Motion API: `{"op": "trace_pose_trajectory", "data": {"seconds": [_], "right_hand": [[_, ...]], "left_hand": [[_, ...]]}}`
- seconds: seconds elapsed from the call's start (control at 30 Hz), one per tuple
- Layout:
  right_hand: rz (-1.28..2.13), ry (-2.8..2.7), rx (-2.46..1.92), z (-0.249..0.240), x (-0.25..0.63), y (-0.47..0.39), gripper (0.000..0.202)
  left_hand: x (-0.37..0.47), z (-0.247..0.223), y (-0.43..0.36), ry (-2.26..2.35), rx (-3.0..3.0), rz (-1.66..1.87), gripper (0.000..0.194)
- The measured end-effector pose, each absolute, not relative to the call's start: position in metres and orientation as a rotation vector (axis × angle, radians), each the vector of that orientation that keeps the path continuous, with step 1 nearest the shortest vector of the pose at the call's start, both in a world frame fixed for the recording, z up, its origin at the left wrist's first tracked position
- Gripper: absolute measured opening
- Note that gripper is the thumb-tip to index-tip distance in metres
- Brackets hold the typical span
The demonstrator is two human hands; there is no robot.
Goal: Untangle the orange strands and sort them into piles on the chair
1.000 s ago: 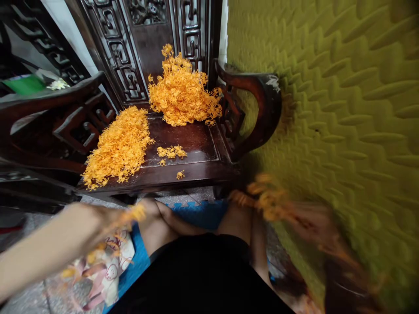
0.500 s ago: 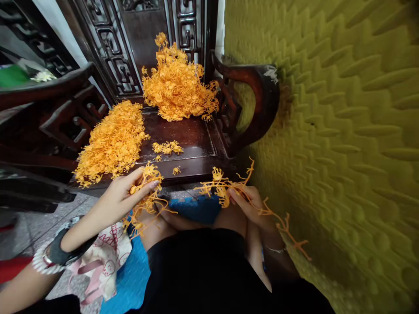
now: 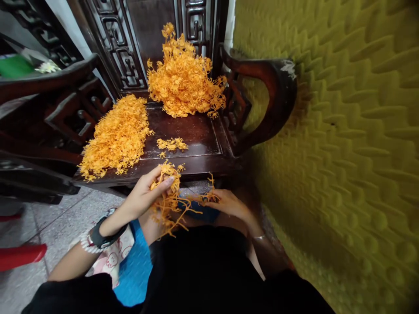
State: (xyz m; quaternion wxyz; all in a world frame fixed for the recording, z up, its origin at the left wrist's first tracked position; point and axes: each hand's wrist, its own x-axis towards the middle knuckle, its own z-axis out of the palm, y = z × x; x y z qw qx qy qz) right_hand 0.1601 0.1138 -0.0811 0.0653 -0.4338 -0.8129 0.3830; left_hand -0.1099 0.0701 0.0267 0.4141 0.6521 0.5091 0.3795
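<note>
My left hand (image 3: 152, 189) is closed around a bunch of orange plastic pieces (image 3: 170, 207), whose thin branching stems hang down over my lap. To its right my right hand (image 3: 229, 203) has its fingers pinched at an orange stem piece (image 3: 209, 196), close to the trailing stems of the bunch. Beyond my hands, a tall heap of orange pieces (image 3: 185, 80) stands at the back of the dark wooden chair seat (image 3: 196, 137). A flatter, longer pile (image 3: 118, 135) covers the seat's left side. A small cluster (image 3: 172, 144) lies between, near the front edge.
A curved chair arm (image 3: 278, 96) rises on the right beside a yellow-green textured wall (image 3: 343, 152). Another carved arm (image 3: 75, 109) is on the left. Below lie a blue mat (image 3: 134, 270), a patterned cloth (image 3: 114, 259) and a red object (image 3: 22, 257).
My right hand has moved left toward my left hand, and the long branching stem it held is no longer visible. The view has shifted slightly.
</note>
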Motion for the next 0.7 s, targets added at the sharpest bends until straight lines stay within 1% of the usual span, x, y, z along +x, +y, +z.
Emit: {"op": "trace_pose_trajectory", "data": {"seconds": [0.07,0.13,0.17,0.2,0.3,0.37,0.4,0.43,0.57,0.7], "right_hand": [[1.058,-2.528,-1.502,-0.117,0.156,0.119,0.041],[1.048,-2.548,-1.566,-0.148,0.152,0.121,0.048],[1.060,-2.561,-1.571,-0.161,0.150,0.120,0.056],[1.074,-2.573,-1.571,-0.171,0.149,0.119,0.068],[1.136,-2.602,-1.440,-0.187,0.149,0.115,0.113],[1.149,-2.557,-1.253,-0.192,0.148,0.114,0.133],[1.136,-2.533,-1.215,-0.193,0.147,0.113,0.135],[1.118,-2.520,-1.223,-0.195,0.146,0.113,0.134],[1.051,-2.597,-1.467,-0.201,0.140,0.109,0.106],[1.016,-2.736,-1.426,-0.199,0.139,0.107,0.089]], "left_hand": [[-0.106,0.022,0.071,1.240,1.512,1.069,0.028],[-0.099,0.016,0.072,1.202,1.361,1.160,0.029],[-0.096,0.013,0.073,1.194,1.289,1.193,0.029],[-0.093,0.009,0.074,1.191,1.228,1.223,0.028],[-0.086,-0.004,0.078,1.199,1.114,1.354,0.030],[-0.083,-0.011,0.080,1.204,1.049,1.429,0.032],[-0.082,-0.013,0.082,1.212,1.005,1.446,0.033],[-0.081,-0.015,0.083,1.218,0.957,1.443,0.035],[-0.077,-0.018,0.083,1.212,0.775,1.350,0.048],[-0.076,-0.021,0.080,1.184,0.775,1.320,0.048]]}}
